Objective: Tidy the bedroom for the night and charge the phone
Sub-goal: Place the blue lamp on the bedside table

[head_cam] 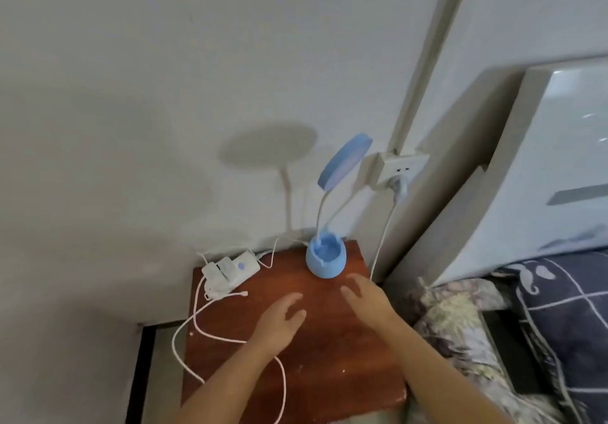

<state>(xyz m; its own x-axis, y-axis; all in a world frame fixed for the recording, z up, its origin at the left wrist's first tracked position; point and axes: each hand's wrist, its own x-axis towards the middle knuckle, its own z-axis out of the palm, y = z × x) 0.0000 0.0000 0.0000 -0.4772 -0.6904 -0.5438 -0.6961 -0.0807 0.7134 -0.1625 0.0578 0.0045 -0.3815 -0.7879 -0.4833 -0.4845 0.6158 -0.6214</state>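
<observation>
A reddish wooden bedside table (329,367) stands against the wall. On its back edge sits a blue desk lamp (325,257) with a bent neck and a tilted round head. At the back left lies a white power strip (232,269) with adapters plugged in. A white charging cable (204,321) loops from it across the table's left side, its free plug end lying near the strip. My left hand (281,323) hovers over the table's middle, fingers apart and empty. My right hand (368,300) is just in front of the lamp base, also empty. No phone is in view.
A wall socket (403,168) behind the lamp holds a plug, and its cord drops beside the table. To the right are the grey headboard (543,173), a floral pillow (460,325) and a dark checked pillow (572,318).
</observation>
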